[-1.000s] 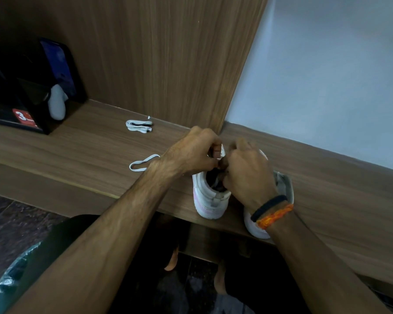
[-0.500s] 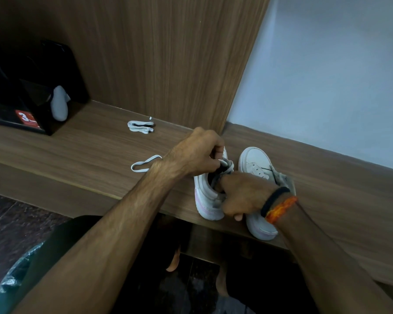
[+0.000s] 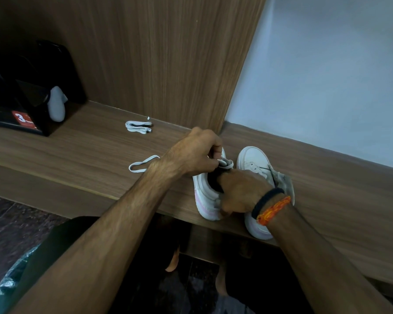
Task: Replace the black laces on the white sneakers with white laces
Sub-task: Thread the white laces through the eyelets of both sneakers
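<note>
— What stood at the far left of the wooden surface [image 3: 61, 152]?

— A black box [image 3: 21, 109] with a red label, and a pale grey object [image 3: 56, 105] leaning against it. Further right lay a folded bundle of white lace [image 3: 138, 127] near the wood panel [image 3: 159, 53], and nearer the front edge a loose white lace [image 3: 142, 163] looped flat, running under the left wrist.

— And the left hand [image 3: 191, 155]?

— Its grip was closed: fingers curled, pinching the white material at the top of the left sneaker [image 3: 205, 196], by the tongue. Whether that was lace or tongue I could not tell.

— Where was that sneaker?

— At the front edge of the surface, heel toward the person. The right hand [image 3: 241, 193] gripped its heel side, fingers curled round the collar, with a black band [image 3: 267, 201] and an orange thread [image 3: 273, 210] at the wrist.

— And the other shoe?

— The right sneaker [image 3: 254, 159] stood just beside it, touching or nearly so, its heel overhanging the edge.
</note>
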